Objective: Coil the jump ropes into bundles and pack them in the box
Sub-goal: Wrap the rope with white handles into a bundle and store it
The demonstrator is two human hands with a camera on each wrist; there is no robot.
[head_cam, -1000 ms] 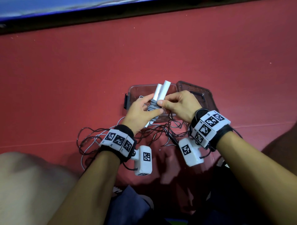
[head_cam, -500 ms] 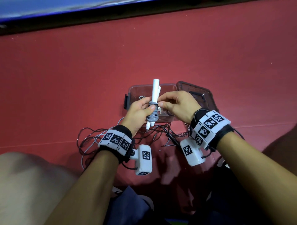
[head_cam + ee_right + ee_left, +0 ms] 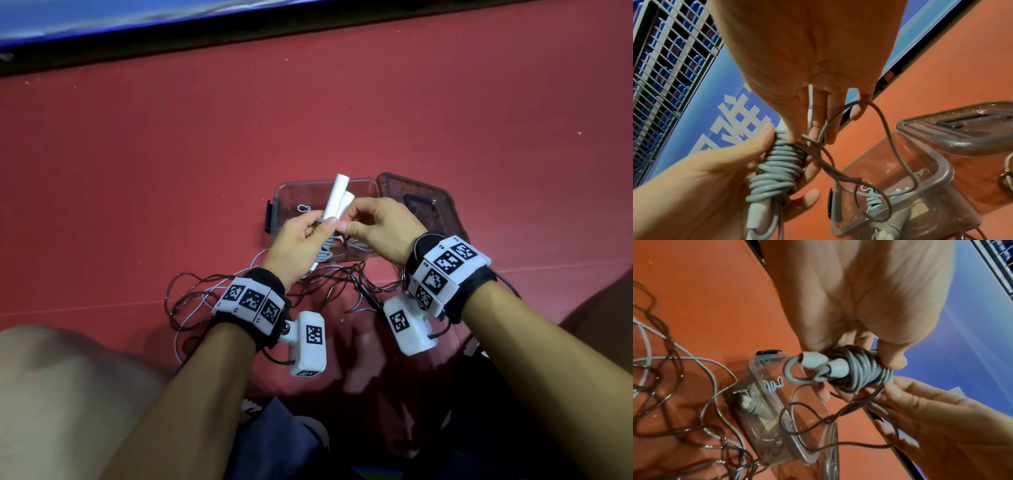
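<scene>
Jump rope bundle (image 3: 330, 219): grey cord wound round 2 white handles, held tilted above the near edge of the clear box (image 3: 291, 192). Left hand (image 3: 301, 240) curls round the coils, thumb on top. Right hand (image 3: 380, 229), just right of the bundle, pinches a loose loop of its cord (image 3: 888, 128). Inside the box: 1 coiled grey rope (image 3: 756, 404). Lid (image 3: 421, 205) touches the box's right side. Loose dark and grey ropes (image 3: 191, 298) lie on the red floor (image 3: 171, 154) near the box's front.
</scene>
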